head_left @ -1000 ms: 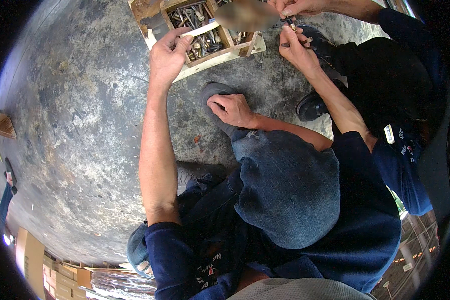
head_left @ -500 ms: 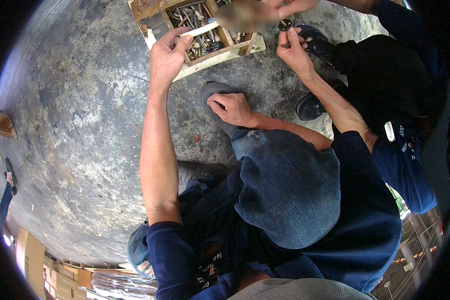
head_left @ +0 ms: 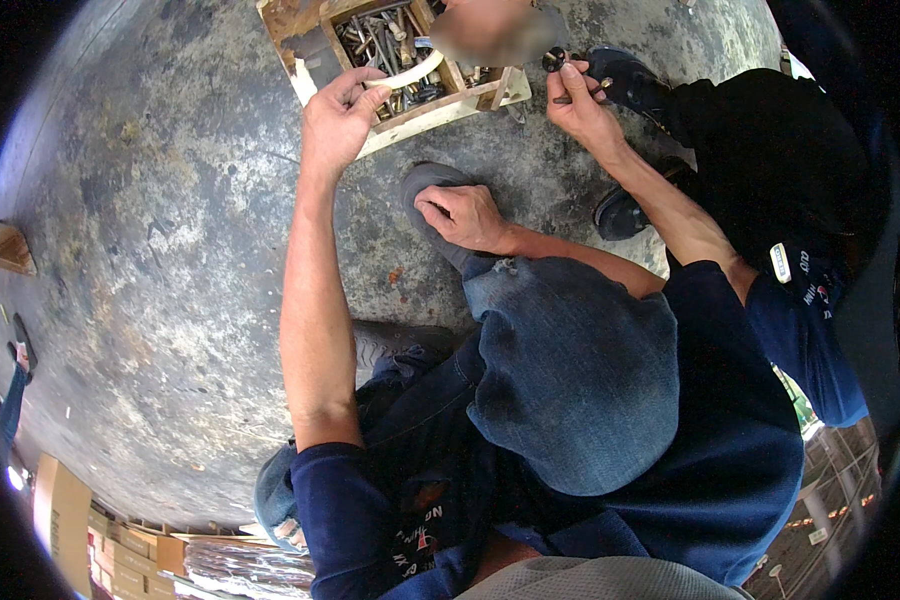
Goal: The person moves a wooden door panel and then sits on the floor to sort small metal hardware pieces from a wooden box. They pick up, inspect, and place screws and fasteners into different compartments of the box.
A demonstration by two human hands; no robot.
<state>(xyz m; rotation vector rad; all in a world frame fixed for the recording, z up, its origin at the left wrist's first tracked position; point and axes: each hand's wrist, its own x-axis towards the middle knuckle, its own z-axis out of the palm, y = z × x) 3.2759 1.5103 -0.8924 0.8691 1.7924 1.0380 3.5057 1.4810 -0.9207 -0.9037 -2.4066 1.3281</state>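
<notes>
My left hand (head_left: 338, 118) is closed in a pinch on one end of a pale, flexible strip (head_left: 410, 76). The strip bows across a wooden divided box (head_left: 430, 116) of loose bolts and metal fittings (head_left: 395, 38). Down on the toe of a grey shoe (head_left: 432, 182) rests my right hand (head_left: 470, 220), fingers curled, with nothing visible in them. To the right, another person's hand (head_left: 585, 108) holds a small round black part (head_left: 554, 60) and a thin dark piece. A blurred patch covers the box's right side and hides the strip's surroundings there.
The other person's dark shoes (head_left: 625, 82) stand on the stained concrete floor (head_left: 200, 250) beside the box. A wooden piece (head_left: 8, 248) lies far left. Cardboard boxes (head_left: 62, 520) are stacked at the lower left, near another person's foot (head_left: 22, 350).
The strip has gone from nearly straight to bowed. The other person's hand holding the black part has shifted slightly left, and their upper hand has left its earlier place. My right hand has stayed still.
</notes>
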